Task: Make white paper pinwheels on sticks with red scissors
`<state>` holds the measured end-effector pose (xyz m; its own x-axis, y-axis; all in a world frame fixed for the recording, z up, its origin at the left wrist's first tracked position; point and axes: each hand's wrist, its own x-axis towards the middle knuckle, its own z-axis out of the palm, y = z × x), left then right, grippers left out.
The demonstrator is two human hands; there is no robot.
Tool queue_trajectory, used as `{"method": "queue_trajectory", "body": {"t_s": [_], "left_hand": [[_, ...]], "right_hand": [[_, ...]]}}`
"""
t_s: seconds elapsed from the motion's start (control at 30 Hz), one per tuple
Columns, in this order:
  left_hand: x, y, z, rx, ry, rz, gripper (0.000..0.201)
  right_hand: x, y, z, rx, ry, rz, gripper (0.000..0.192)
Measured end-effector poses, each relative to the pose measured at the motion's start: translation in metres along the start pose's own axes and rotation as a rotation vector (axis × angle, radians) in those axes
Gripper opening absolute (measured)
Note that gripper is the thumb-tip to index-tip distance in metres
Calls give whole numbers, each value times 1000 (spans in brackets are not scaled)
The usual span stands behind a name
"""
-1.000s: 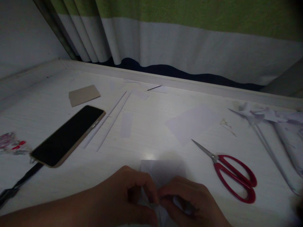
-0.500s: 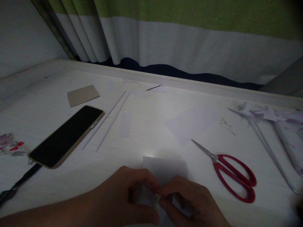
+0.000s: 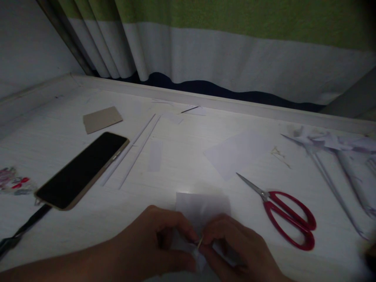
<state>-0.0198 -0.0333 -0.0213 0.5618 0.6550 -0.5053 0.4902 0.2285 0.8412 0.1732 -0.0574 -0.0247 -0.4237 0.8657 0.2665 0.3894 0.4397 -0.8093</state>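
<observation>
At the front, my left hand [image 3: 164, 241] and my right hand [image 3: 235, 244] meet over a white sheet of paper [image 3: 202, 201]. A thin pale-yellow strip [image 3: 200, 242] is pinched between the thumb and forefinger of my right hand and tilts up to the right. The curled fingers of my left hand come up close to its left side; what they grip is too small and dim to make out. Just below the strip, a whitish bit shows between the hands. Red-handled scissors [image 3: 289, 219] lie to the right of my right hand.
A phone [image 3: 84, 170] lies at left, near a beige card [image 3: 102, 119] and two long paper strips [image 3: 139, 152]. Another paper sheet [image 3: 237, 150] and yellowish thread-like bits [image 3: 280, 156] lie behind the scissors. Crumpled paper [image 3: 331, 141] is at far right; a curtain [image 3: 205, 51] hangs behind.
The pale-yellow strip now shows more clearly and leans to the right. My right hand has shifted slightly, and the fingertips of the two hands are a little farther apart.
</observation>
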Motion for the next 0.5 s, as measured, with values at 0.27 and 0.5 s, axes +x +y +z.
{"method": "queue_trajectory", "body": {"t_s": [0.27,0.5], "left_hand": [[2,9,2,-70,11,-71,33],[4,8,5,-110,18,-42,33]], "right_hand": [[4,1,-4,-326,66,-316,16],[1,-4,-3,-270,-70,-263,19]]}}
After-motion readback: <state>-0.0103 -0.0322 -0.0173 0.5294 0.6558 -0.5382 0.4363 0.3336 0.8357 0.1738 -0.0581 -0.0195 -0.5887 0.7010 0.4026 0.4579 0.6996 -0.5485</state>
